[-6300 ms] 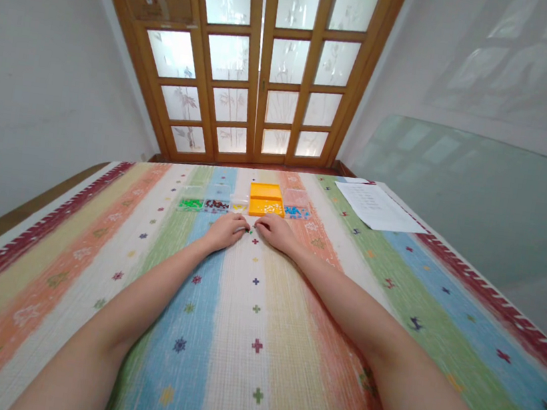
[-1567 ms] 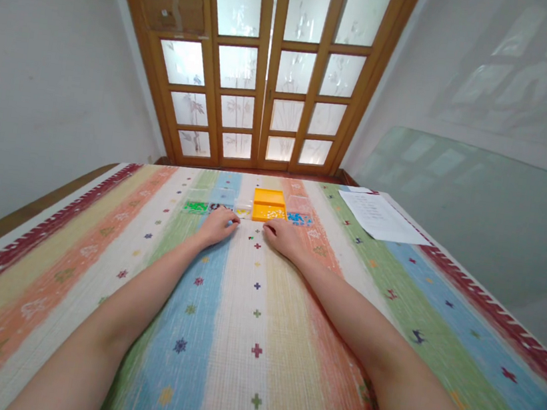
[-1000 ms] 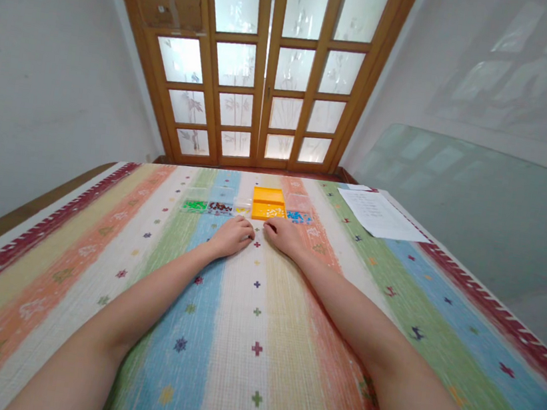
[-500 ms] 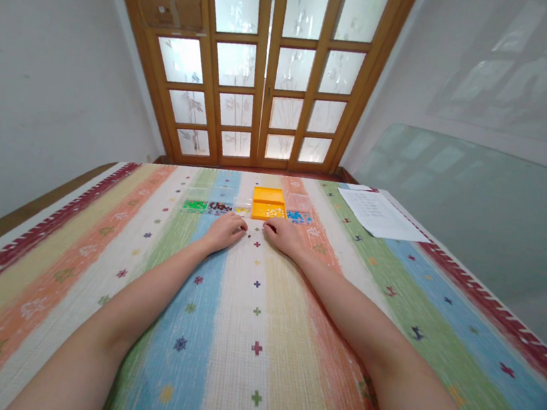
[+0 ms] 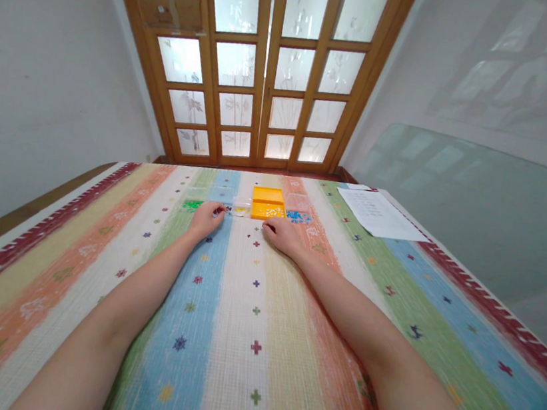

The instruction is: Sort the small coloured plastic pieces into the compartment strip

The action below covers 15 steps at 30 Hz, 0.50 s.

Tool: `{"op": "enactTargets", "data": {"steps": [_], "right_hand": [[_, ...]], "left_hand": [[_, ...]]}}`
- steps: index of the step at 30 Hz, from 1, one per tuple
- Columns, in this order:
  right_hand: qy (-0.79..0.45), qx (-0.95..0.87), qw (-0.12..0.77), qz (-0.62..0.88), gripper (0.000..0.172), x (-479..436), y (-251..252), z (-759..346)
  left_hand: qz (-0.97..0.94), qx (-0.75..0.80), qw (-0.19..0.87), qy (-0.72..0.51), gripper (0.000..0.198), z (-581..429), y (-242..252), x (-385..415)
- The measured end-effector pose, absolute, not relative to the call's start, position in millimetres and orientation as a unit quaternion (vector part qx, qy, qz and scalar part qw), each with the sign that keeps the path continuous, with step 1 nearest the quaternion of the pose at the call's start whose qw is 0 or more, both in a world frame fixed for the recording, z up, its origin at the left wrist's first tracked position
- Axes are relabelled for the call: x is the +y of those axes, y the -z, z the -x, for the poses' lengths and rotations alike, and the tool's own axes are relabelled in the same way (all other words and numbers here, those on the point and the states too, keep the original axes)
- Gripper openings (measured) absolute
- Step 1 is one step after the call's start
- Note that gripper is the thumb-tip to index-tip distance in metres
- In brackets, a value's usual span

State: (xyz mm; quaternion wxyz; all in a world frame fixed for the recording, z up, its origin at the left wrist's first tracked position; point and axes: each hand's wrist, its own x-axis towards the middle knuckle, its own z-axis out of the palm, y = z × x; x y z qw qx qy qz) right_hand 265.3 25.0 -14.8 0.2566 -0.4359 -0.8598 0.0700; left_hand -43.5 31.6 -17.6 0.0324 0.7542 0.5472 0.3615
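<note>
My left hand point(image 5: 207, 219) is at the clear box of dark brown bead-like pieces point(image 5: 228, 208), its bent fingers at the box and covering most of it. The fingertips are drawn together; anything between them is too small to make out. My right hand point(image 5: 280, 234) rests on the cloth just in front of the open orange box point(image 5: 269, 196), thumb and fingers closed together. What it may hold is hidden. White pieces point(image 5: 275, 212) lie in the orange box. Beside it are clear boxes of yellow pieces point(image 5: 241, 211), blue pieces point(image 5: 297, 216) and green pieces point(image 5: 193, 205).
A striped cloth point(image 5: 236, 334) with printed crosses and stars covers the table. Printed white paper point(image 5: 378, 213) lies at the far right. Beyond the table stand wooden doors point(image 5: 262, 96) with glass panes, and a pale glass sheet point(image 5: 479, 212) leans at the right wall.
My left hand has moved left and slightly away from me, from the cloth near my right hand to the brown pieces' box. My right hand has stayed nearly still.
</note>
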Motion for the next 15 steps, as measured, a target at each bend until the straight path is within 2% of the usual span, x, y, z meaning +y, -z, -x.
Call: {"op": "enactTargets", "data": {"steps": [7,15], "right_hand": [[-0.071,-0.862,0.259,0.429,0.024,25,15,-266],[-0.070,-0.866,0.259,0.423,0.023,25,14,-266]], "left_hand": [[-0.684,0.602,0.025,-0.411,0.020,59,22,40],[-0.653,0.640,-0.004,-0.406,0.021,74,24,44]]}}
